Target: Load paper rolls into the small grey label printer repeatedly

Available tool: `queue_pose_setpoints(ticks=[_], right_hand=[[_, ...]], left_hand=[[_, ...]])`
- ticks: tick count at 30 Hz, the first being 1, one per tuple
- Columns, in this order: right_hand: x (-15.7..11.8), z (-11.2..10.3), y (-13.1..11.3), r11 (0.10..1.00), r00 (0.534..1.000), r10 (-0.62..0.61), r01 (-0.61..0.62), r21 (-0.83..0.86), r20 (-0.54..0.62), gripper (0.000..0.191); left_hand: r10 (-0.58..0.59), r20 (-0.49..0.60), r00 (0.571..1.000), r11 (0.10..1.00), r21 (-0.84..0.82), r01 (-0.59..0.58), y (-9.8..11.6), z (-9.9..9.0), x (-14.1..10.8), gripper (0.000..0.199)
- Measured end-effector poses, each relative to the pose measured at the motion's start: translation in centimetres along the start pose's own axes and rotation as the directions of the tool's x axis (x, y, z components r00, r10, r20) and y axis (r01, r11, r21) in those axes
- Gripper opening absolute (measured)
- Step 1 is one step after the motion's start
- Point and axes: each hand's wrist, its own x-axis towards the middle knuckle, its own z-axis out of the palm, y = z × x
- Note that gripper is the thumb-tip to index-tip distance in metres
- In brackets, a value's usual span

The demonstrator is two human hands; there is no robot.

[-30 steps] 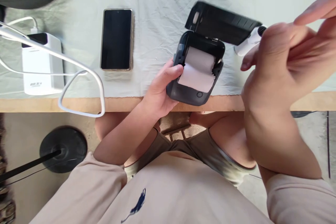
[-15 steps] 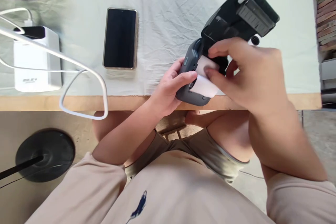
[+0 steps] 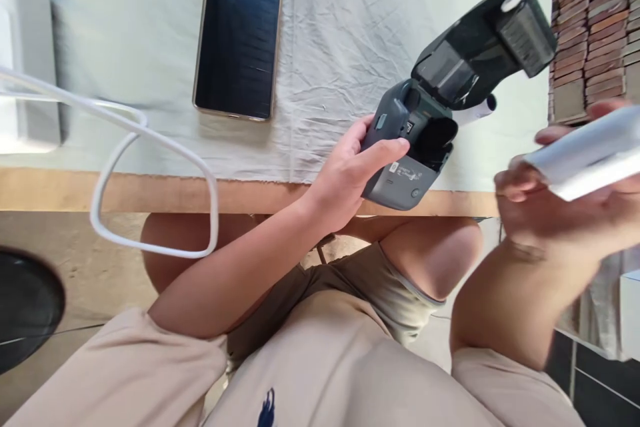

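Observation:
A dark grey handheld device [image 3: 400, 177] has its black lid [image 3: 480, 47] swung open toward the upper right, and its inner compartment shows dark and hollow. My left hand [image 3: 345, 177] grips the device by its left side, thumb over the edge. Off to the right, my right hand [image 3: 560, 213] is closed around a white paper roll [image 3: 595, 150], somewhat blurred. Behind the device, a small white tube [image 3: 477, 112] with a dark end lies on the cloth.
A phone [image 3: 237, 43] lies on the pale tablecloth [image 3: 340, 33]. A white box-shaped device [image 3: 27, 60] stands at the left, and a white cable [image 3: 213, 213] loops over the wooden table edge [image 3: 45, 190]. Stacked reddish pieces [image 3: 593, 27] are at the upper right.
My right hand has lifted the paper roll out of the device and carried it to the right. The view has shifted to the right. My left hand still holds the device.

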Motion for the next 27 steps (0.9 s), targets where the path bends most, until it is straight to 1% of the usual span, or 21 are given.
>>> queue_pose_setpoints(ticks=[3, 5, 6, 7, 8, 10, 11, 12, 15, 16, 17, 18, 20, 21, 22, 23, 24, 25, 27], right_hand=[[-0.4, 1.0, 2.9, 1.0, 0.996, 0.016, -0.015, 0.013, -0.085, 0.05], [-1.2, 1.4, 5.3, 0.999, 0.988, 0.027, -0.024, 0.026, -0.15, 0.047], [-1.7, 1.4, 6.5, 0.999, 0.978, 0.025, -0.018, 0.033, -0.209, 0.045], [-2.1, 1.3, 7.8, 0.999, 0.958, 0.012, -0.002, 0.036, -0.285, 0.044], [-2.4, 1.0, 9.1, 0.999, 0.929, -0.009, 0.022, 0.031, -0.37, 0.043], [-2.3, 0.1, 11.5, 0.997, 0.84, -0.071, 0.08, -0.008, -0.538, 0.044], [-2.0, -0.4, 12.6, 0.995, 0.8, -0.098, 0.095, -0.036, -0.591, 0.046], [-1.5, -0.8, 13.5, 0.994, 0.781, -0.113, 0.093, -0.064, -0.615, 0.049], [-0.1, -1.8, 15.0, 0.99, 0.818, -0.07, -0.013, -0.14, -0.57, 0.052], [0.1, -1.9, 15.0, 0.984, 0.832, -0.049, -0.054, -0.167, -0.553, 0.052], [0.3, -2.1, 14.8, 0.977, 0.836, -0.035, -0.085, -0.193, -0.548, 0.054], [0.3, -2.1, 14.2, 0.969, 0.827, -0.054, -0.091, -0.228, -0.56, 0.059], [0.6, -2.0, 12.5, 0.942, 0.794, -0.172, -0.04, -0.333, -0.583, 0.067], [0.9, -1.7, 11.4, 0.914, 0.789, -0.226, -0.03, -0.404, -0.571, 0.067], [1.4, -1.3, 10.2, 0.881, 0.8, -0.263, -0.029, -0.473, -0.539, 0.062], [2.1, -0.7, 9.0, 0.839, 0.855, -0.203, -0.1, -0.535, -0.477, 0.056], [3.0, -0.1, 7.9, 0.784, 0.881, -0.119, -0.199, -0.588, -0.457, 0.053], [4.0, 0.6, 6.9, 0.738, 0.889, -0.048, -0.276, -0.616, -0.456, 0.052], [5.9, 1.8, 5.6, 0.689, 0.902, 0.069, -0.351, -0.634, -0.425, 0.051]], left_hand=[[-0.01, -0.011, 1.0, 1.0, -0.005, 0.01, 0.2, -0.1, -0.2, 0.043], [-0.012, -0.012, 1.0, 1.0, 0.011, 0.012, 0.3, -0.2, -0.2, 0.041], [-0.012, -0.004, 1.0, 1.0, 0.017, 0.012, 0.4, -0.3, -0.2, 0.041], [-0.013, 0.004, 1.0, 1.0, 0.019, 0.012, 0.4, -0.3, -0.2, 0.042], [-0.016, 0.008, 1.0, 1.0, 0.021, 0.016, 0.4, -0.4, -0.1, 0.042], [-0.024, 0.009, 1.0, 0.999, 0.022, 0.024, 0.4, -0.4, 0.0, 0.044], [-0.025, 0.009, 1.0, 0.999, 0.02, 0.025, 0.4, -0.4, 0.1, 0.045], [-0.026, 0.009, 1.0, 0.999, 0.019, 0.026, 0.4, -0.4, 0.2, 0.045], [-0.019, 0.005, 1.0, 1.0, 0.016, 0.019, 0.3, -0.4, 0.5, 0.045], [-0.018, 0.001, 1.0, 1.0, 0.017, 0.018, 0.3, -0.4, 0.6, 0.045], [-0.016, -0.004, 1.0, 1.0, 0.017, 0.016, 0.3, -0.4, 0.6, 0.045], [-0.015, -0.006, 1.0, 1.0, 0.018, 0.015, 0.3, -0.3, 0.7, 0.046], [-0.016, -0.007, 1.0, 1.0, 0.023, 0.016, 0.3, -0.3, 0.7, 0.046], [-0.017, -0.008, 1.0, 1.0, 0.026, 0.017, 0.3, -0.3, 0.6, 0.046], [-0.016, -0.01, 1.0, 0.999, 0.031, 0.016, 0.3, -0.3, 0.6, 0.045], [-0.013, -0.013, 1.0, 0.999, 0.036, 0.014, 0.3, -0.3, 0.5, 0.044], [-0.01, -0.013, 1.0, 0.999, 0.041, 0.01, 0.3, -0.3, 0.5, 0.044], [-0.006, -0.014, 1.0, 0.999, 0.046, 0.007, 0.3, -0.2, 0.4, 0.044], [0.001, -0.018, 1.0, 0.999, 0.053, 0.0, 0.3, -0.2, 0.4, 0.043]])
